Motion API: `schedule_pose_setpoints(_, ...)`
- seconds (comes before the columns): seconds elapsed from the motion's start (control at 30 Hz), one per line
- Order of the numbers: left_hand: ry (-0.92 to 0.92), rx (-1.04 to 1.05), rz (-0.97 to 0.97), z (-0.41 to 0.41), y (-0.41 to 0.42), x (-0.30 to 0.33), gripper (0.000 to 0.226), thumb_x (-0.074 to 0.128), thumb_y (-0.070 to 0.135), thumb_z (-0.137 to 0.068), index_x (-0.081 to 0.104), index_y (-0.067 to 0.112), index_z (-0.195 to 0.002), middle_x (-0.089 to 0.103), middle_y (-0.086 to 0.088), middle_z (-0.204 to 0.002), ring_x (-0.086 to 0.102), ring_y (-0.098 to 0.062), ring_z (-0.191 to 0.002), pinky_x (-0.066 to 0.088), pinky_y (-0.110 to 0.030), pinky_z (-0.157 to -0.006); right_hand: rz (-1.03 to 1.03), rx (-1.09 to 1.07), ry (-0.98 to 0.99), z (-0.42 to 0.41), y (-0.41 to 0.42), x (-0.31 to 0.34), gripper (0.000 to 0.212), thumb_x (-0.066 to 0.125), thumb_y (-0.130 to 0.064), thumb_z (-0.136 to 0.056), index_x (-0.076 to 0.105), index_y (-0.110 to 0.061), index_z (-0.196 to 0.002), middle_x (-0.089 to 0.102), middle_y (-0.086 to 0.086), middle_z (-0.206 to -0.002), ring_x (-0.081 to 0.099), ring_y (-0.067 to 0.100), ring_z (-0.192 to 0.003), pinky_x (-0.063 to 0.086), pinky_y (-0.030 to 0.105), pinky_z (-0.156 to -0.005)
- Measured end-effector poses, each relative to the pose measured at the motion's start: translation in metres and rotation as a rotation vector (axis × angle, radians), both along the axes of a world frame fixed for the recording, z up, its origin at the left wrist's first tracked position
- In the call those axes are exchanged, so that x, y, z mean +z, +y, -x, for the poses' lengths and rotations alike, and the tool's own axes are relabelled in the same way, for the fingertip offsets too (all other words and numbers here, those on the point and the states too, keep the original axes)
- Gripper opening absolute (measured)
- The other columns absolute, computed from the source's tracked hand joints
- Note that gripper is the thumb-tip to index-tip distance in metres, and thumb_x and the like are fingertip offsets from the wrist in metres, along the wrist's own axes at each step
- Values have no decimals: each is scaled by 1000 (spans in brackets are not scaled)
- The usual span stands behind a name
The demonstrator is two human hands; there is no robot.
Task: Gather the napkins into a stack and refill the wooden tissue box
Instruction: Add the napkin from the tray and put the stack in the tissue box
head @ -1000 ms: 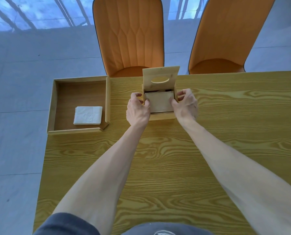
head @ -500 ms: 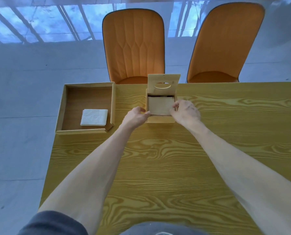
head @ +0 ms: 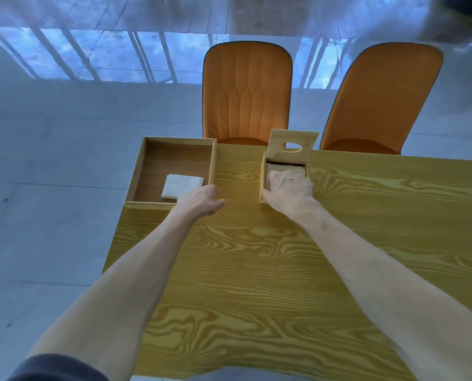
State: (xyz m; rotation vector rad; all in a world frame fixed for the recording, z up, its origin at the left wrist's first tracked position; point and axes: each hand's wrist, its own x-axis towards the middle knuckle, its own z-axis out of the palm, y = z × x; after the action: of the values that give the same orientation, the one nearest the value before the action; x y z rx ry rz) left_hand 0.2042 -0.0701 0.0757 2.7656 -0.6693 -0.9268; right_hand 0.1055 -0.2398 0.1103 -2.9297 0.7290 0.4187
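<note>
The wooden tissue box (head: 263, 177) stands at the table's far edge with its hinged lid (head: 292, 145) raised, an oval slot in it. A wooden inner plate (head: 284, 169) shows inside. My right hand (head: 291, 189) rests on the box's near rim, fingers over the opening, holding the box. A white stack of napkins (head: 182, 186) lies in the wooden tray (head: 171, 148) at the table's far left corner. My left hand (head: 202, 200) hovers at the tray's near right corner, just right of the napkins, fingers loosely apart and holding nothing.
The yellow wood-grain table (head: 257, 270) fills the lower view; its left edge drops to a grey tiled floor. Two orange chairs (head: 247, 92) (head: 380, 100) stand behind the far edge. The tray overhangs the table's left corner.
My left hand has left the box and moved left to the tray's corner by the napkins. My right hand has shifted onto the box's opening. The view has tilted up.
</note>
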Motion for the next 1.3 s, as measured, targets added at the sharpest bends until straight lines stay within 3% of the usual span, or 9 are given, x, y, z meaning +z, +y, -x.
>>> schedule_pose_setpoints(0.23, -22, 150, -17, -28, 61, 0, 45, 48, 44, -97, 52, 24, -137, 63, -7, -131, 59, -27, -115, 46, -41, -92, -179, 38, -13, -47, 58, -15, 32, 50, -34, -97, 61, -17, -121, 66, 9, -115, 63, 27, -104, 48, 37, -79)
schedule_pose_setpoints(0.37, -46, 212, 37, -52, 81, -4, 43, 49, 40, -98, 52, 21, -136, 64, -8, -131, 62, -26, -112, 50, -41, -89, -460, -118, -8, -78, 86, -29, 37, 56, -34, -93, 62, -12, -122, 66, 9, -118, 64, 28, -106, 54, 40, -89)
schedule_pose_setpoints(0.47, -48, 253, 93, -64, 87, -13, 44, 50, 38, -98, 51, 19, -138, 63, -9, -132, 63, -26, -111, 51, -38, -84, -759, -285, -38, -97, 98, -39, 18, 56, -22, -92, 65, -7, -90, 67, 8, -92, 66, 27, -82, 56, 35, -78)
schedule_pose_setpoints(0.6, 83, 452, 229, -74, 86, -26, 51, 52, 32, -99, 42, 15, -145, 56, -12, -139, 58, -28, -120, 48, -41, -96, -913, -312, -33, -112, 109, -55, 29, 48, -11, -88, 36, -19, -62, 42, -2, -71, 41, 16, -63, 46, 37, -67)
schedule_pose_setpoints(0.67, 144, 588, 295, -81, 84, -32, 54, 54, 31, -99, 38, 15, -147, 52, -11, -144, 55, -28, -124, 47, -41, -99, -960, -268, -19, -114, 112, -61, 29, 44, -8, -90, 41, -25, -67, 41, -7, -72, 41, 10, -65, 41, 25, -65)
schedule_pose_setpoints(0.73, 187, 679, 339, -88, 84, -40, 56, 56, 30, -98, 36, 16, -148, 49, -11, -147, 53, -29, -126, 47, -44, -104, -1006, -203, 47, -116, 116, -67, 29, 41, -4, -94, 61, -13, -112, 61, 7, -109, 58, 21, -102, 47, 31, -88)
schedule_pose_setpoints(0.8, 220, 732, 366, -94, 83, -47, 58, 58, 29, -97, 35, 16, -149, 46, -11, -149, 51, -29, -128, 46, -48, -105, -1007, -168, 97, -120, 119, -72, 51, 42, -4, -96, 40, -12, -147, 46, 12, -147, 43, 28, -135, 35, 37, -112)
schedule_pose_setpoints(1.17, 329, 933, 392, -115, 77, -66, 68, 70, 14, -89, 37, 8, -148, 47, -15, -148, 50, -31, -132, 45, -43, -107, -991, -128, 186, -125, 113, -89, 47, 43, -17, -102, 40, -19, -149, 39, 7, -155, 37, 23, -143, 29, 36, -118)
schedule_pose_setpoints(1.3, 352, 848, 372, -115, 75, -70, 49, 73, 14, -87, 59, 4, -133, 66, -13, -125, 63, -25, -108, 49, -35, -90, -965, -122, 163, -122, 112, -89, 45, 44, -18, -101, 45, -21, -146, 44, 8, -151, 42, 23, -138, 34, 34, -115)
